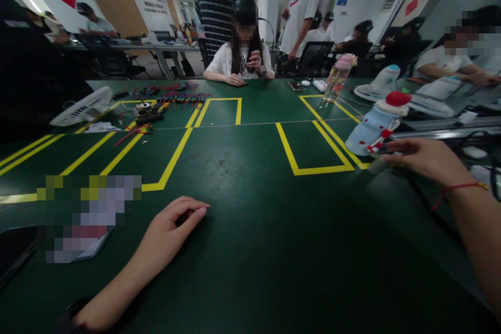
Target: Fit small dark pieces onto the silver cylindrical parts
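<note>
Across from me a seated person in a white shirt [238,60] leans on the green bench [250,250], which is marked out with yellow tape lines [172,159]. Far left on it I see a white fan [84,107] lying tilted, with a tangle of coloured wires [176,96] just beyond. A clear bottle with a pink lid [338,77] stands upright far right. Near left, a dark phone [13,253] lies flat at the bench's edge. Behind, a standing person in a white T-shirt [301,10] faces away.
</note>
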The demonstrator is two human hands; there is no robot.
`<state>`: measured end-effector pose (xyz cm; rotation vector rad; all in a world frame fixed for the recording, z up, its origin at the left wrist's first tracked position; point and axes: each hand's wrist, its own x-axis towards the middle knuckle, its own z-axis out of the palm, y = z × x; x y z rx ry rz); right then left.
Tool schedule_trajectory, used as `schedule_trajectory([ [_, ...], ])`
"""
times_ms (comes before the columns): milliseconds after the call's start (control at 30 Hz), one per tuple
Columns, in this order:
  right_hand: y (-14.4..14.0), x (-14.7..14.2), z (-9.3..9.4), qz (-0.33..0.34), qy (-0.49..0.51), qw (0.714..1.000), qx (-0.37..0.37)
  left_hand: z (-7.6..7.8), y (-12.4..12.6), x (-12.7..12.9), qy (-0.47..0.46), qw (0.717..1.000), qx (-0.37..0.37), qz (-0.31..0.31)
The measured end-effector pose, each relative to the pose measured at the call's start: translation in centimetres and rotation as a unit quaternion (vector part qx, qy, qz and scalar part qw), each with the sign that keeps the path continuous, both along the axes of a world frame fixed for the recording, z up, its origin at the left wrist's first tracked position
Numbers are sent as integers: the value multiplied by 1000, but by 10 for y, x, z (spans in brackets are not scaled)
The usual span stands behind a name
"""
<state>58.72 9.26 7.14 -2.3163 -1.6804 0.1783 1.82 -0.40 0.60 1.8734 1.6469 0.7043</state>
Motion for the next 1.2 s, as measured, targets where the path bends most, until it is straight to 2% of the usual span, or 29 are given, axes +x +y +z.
schedule_trajectory([
  [133,-3,-4,4,3,-14,1000,-11,-1,0,0,0,1000,8,-5],
  [233,-5,-20,4,29,-13,999,11,-1,0,0,1,1000,11,-7],
  [300,-9,-43,3,70,12,997,33,-1,0,1,-1,1000,10,-6],
  [400,-26,-102,-5,166,71,982,50,0,0,2,-3,1000,4,-3],
  [467,-46,-150,-14,259,115,957,61,1,0,3,-5,1000,1,-1],
  [500,-57,-175,-20,340,158,923,86,1,0,3,-6,1000,0,0],
  [567,-80,-216,-32,449,210,862,109,1,0,3,-6,1000,1,2],
  [600,-90,-232,-38,485,233,836,110,1,0,2,-6,1000,2,1],
  [667,-105,-251,-50,519,263,808,94,0,1,1,-7,1000,2,0],
  [767,-113,-256,-63,518,293,801,68,1,0,6,-10,1000,2,0],
  [867,-112,-253,-69,472,324,819,32,9,-6,26,-23,999,16,-28],
  [1033,-109,-256,-69,428,299,853,-2,34,-18,83,-70,985,32,-155],
  [1133,-109,-259,-66,430,285,857,0,41,-19,104,-82,980,44,-173],
  [1200,-109,-259,-64,435,272,859,2,42,-17,107,-101,980,49,-163],
])
